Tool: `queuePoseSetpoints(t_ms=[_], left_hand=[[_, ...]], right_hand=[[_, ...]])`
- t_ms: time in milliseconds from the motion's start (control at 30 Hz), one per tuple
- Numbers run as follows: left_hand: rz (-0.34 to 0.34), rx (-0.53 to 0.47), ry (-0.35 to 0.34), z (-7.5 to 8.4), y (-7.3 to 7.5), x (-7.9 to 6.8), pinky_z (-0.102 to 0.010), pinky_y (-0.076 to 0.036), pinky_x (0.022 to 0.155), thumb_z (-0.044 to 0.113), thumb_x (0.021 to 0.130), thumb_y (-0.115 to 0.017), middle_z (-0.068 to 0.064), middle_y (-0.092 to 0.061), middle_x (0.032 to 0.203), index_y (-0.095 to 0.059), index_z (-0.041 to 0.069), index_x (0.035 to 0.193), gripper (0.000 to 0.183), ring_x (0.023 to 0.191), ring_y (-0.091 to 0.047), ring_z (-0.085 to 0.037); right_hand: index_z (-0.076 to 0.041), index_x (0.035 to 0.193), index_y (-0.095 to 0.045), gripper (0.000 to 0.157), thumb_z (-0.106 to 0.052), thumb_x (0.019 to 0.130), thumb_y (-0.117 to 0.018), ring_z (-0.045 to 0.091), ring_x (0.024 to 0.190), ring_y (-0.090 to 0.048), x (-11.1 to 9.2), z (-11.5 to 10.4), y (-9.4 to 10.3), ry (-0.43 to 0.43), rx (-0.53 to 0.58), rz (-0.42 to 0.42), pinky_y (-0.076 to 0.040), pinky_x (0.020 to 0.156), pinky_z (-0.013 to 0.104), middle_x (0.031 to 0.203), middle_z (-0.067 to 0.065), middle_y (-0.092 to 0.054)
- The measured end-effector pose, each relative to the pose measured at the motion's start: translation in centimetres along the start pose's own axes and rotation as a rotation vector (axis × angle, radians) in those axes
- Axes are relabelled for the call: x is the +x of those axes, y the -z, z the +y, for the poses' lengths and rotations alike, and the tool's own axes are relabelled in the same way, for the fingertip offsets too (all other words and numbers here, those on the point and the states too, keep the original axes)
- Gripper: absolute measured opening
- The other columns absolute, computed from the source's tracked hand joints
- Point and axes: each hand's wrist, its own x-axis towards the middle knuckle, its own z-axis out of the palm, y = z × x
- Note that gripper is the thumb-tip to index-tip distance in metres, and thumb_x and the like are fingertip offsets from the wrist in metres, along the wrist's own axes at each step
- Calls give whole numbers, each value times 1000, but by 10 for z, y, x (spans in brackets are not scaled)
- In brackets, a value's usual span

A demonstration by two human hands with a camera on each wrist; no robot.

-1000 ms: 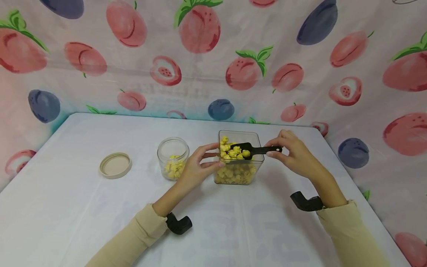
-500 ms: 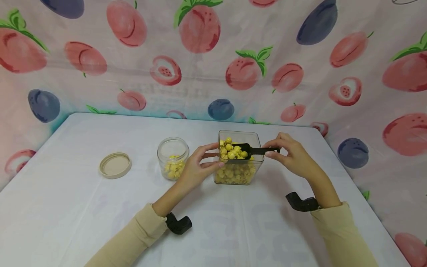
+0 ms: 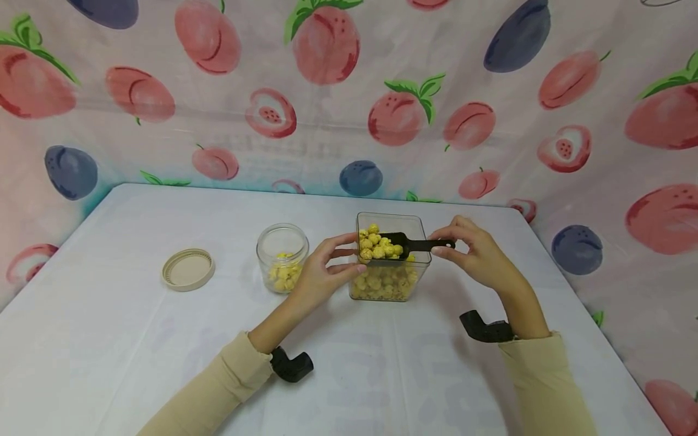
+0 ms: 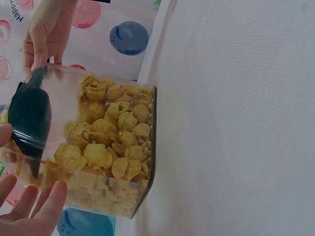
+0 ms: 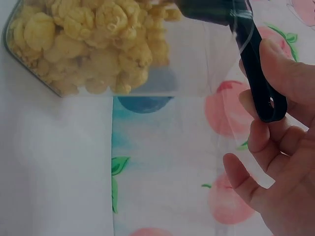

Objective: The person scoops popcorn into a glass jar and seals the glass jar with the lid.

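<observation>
I count one left hand [image 3: 324, 272] and one right hand [image 3: 473, 249], making two hands. I further log one scoop [image 3: 402, 243], one box [image 3: 412, 226], one jar [image 3: 282, 243], one lid [image 3: 188, 269] and one table [image 3: 163, 351]. Containers total two. Popcorn [image 3: 376, 249] occurs in two lots; overlapping pieces prevent my tallying them singly. On my head feed I record two sleeves [image 3: 212, 384], two black wrist fittings [image 3: 292, 367] and five dark blue fruit prints [image 3: 361, 177].

At ten o'clock in the left-wrist view, small tilted lettering [image 4: 16, 11] on the fruit-print cloth [image 4: 101, 39] appears to read "Happy".
</observation>
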Motion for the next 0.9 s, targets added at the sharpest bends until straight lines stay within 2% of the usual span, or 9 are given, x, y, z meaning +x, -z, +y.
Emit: queuePoseSetpoints(t_ms=[267, 467, 633, 900], left_hand=[[0, 6, -3, -2, -1, -1, -31, -52, 91, 8, 85, -67, -7, -44, 137, -47, 10, 135, 54, 120, -50, -26], [6, 13, 0, -1, -1, -1, -40, -50, 94, 8, 85, -67, -7, -44, 137, -46, 11, 135, 54, 121, -50, -26], [17, 24, 6, 0, -1, -2, -38, -50, 94, 9, 85, -67, -6, -45, 137, -47, 12, 135, 54, 120, -50, -25], [10, 27, 14, -2, -2, -1, -32, -51, 92, 10, 85, -67, -6, -45, 137, -47, 12, 135, 53, 121, -50, -27]], right_hand=[[-5, 103, -67, 20, -5, 84, -67, 5, 86, -44, -6, 7, -3, -65, 11, -15, -33, 70, 24, 84, 0, -49], [-6, 105, -68, 22, -4, 83, -67, 6, 83, -42, -12, 9, 1, -112, 61, 31, -35, 61, 23, 82, -1, -48], [-4, 103, -68, 24, 2, 80, -69, 6, 81, -43, -13, 12, 1, -70, 76, 52, -35, 58, 23, 82, -1, -49], [-3, 103, -68, 23, 2, 80, -68, 6, 82, -43, -16, 18, 6, -89, 100, 55, -35, 59, 22, 82, -2, -48]])
